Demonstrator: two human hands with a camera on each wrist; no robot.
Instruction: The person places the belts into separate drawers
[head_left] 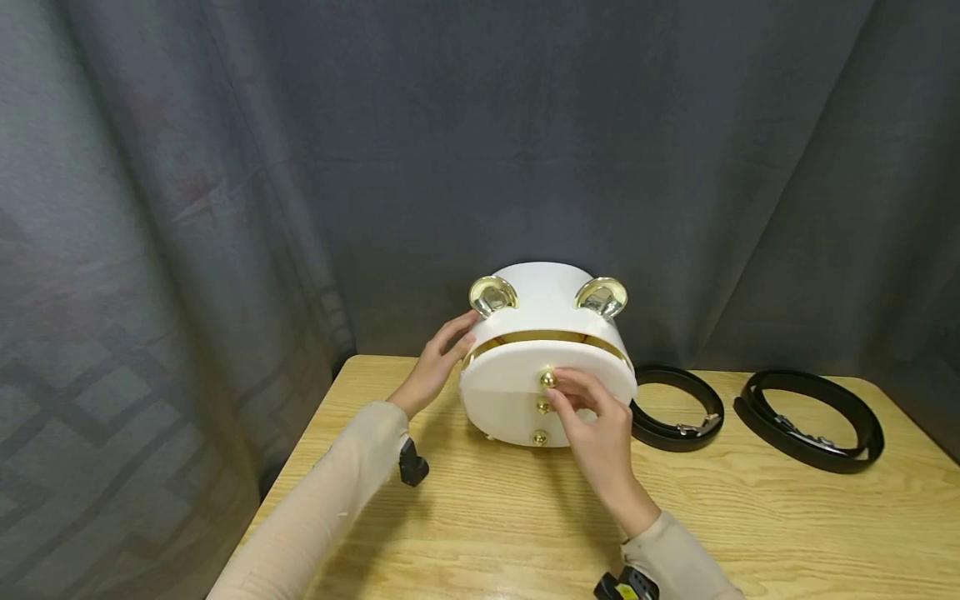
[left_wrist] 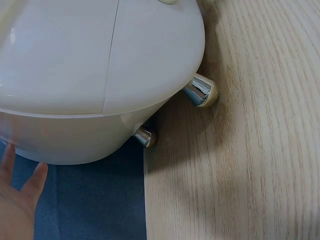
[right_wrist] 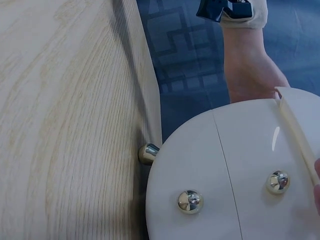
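Right, biggest thing first: a dark grey curtain fills the whole backdrop from nine o'clock round to three. Below it the light wooden table spreads across the lower half of the head view, grain running side to side.

Dead centre, towards twelve o'clock on the tabletop, sits the white round box with its drawer front facing the person. Two gold ear-shaped handles stand up on top, and a gold-lined gap shows between the body and the top drawer. On the left wrist view small gold feet carry it on the wood.

At three o'clock of the box lie two coiled black belts, the nearer belt just beside the box, the farther belt well apart from it.

Now the hands! The left hand comes in at nine o'clock of the box, fingers fairly straight and laid flat against its side wall, wrapping nothing. The right hand is on the front, fingertips pinching the top gold knob. Two more gold knobs line up below it towards six o'clock, and both show clearly in the right wrist view.

Both sleeves are beige, with a black wrist camera strapped on the left.
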